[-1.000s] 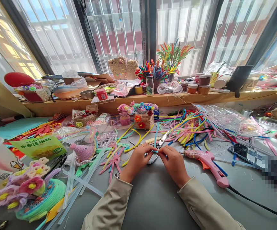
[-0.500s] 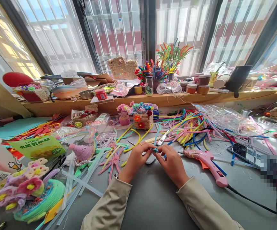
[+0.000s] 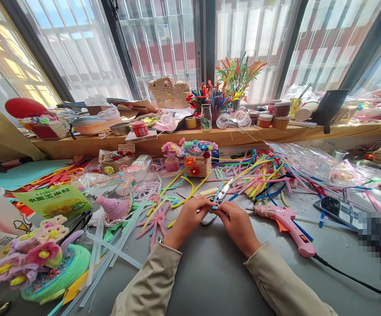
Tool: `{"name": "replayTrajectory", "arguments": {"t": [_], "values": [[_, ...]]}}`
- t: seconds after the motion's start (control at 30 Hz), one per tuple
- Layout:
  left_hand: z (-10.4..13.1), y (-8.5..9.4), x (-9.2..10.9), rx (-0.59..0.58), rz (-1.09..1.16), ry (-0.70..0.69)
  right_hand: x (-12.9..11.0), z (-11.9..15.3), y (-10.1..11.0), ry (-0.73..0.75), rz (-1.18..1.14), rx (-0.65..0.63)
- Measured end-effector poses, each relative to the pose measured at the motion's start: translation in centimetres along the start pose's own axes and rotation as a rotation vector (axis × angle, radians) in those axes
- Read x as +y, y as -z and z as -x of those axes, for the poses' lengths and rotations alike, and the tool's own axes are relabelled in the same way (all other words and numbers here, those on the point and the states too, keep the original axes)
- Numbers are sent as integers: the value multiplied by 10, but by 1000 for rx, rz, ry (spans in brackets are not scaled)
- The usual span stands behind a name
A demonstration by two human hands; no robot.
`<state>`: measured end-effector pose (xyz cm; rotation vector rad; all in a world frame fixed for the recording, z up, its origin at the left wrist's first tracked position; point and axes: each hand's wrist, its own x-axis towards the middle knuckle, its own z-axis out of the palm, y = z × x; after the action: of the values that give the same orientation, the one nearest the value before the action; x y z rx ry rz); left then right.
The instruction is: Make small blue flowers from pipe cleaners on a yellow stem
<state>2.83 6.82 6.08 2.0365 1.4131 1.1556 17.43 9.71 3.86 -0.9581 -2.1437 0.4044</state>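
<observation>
Over the middle of the grey table, my left hand [image 3: 189, 219] and my right hand [image 3: 237, 223] meet fingertip to fingertip. Both pinch a light blue pipe cleaner [image 3: 219, 189], whose free end sticks up and away from me. The part between the fingers looks bent or coiled, though fingertips hide most of it. A pair of scissors [image 3: 224, 191] lies just behind and under the hands, blades pointing away. To the right of my right hand rests a pink glue gun [image 3: 285, 221], its nozzle toward the fingers.
Loose coloured pipe cleaners [image 3: 259, 175] pile up behind on the right. Clear glue sticks [image 3: 114, 250], a pink knitted cone [image 3: 113, 207] and pipe-cleaner flowers [image 3: 42, 253] lie on the left. A phone [image 3: 337, 210] and the glue gun's cord [image 3: 348, 277] are at right. Jars line the sill [image 3: 243, 136].
The blue pipe cleaner's free end leans a little further right, and the fingers have shifted slightly around it. Both hands stay in nearly the same place.
</observation>
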Motion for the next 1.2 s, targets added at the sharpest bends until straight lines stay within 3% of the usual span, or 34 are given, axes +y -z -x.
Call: {"name": "replayTrajectory", "arguments": {"t": [0.13,0.37,0.63,0.97,1.2], "values": [[0,1,-2,0,31,-11,0,0,0,24,-3,1],[-1,-1,4,46,164,144,-4,-1,1,-38,-94,44],[0,0,4,68,-39,13,-2,-1,3,-8,-16,56],[0,-1,6,41,148,159,-3,-1,4,16,25,60],[-1,1,1,63,42,89,-1,0,0,58,75,-5]]}}
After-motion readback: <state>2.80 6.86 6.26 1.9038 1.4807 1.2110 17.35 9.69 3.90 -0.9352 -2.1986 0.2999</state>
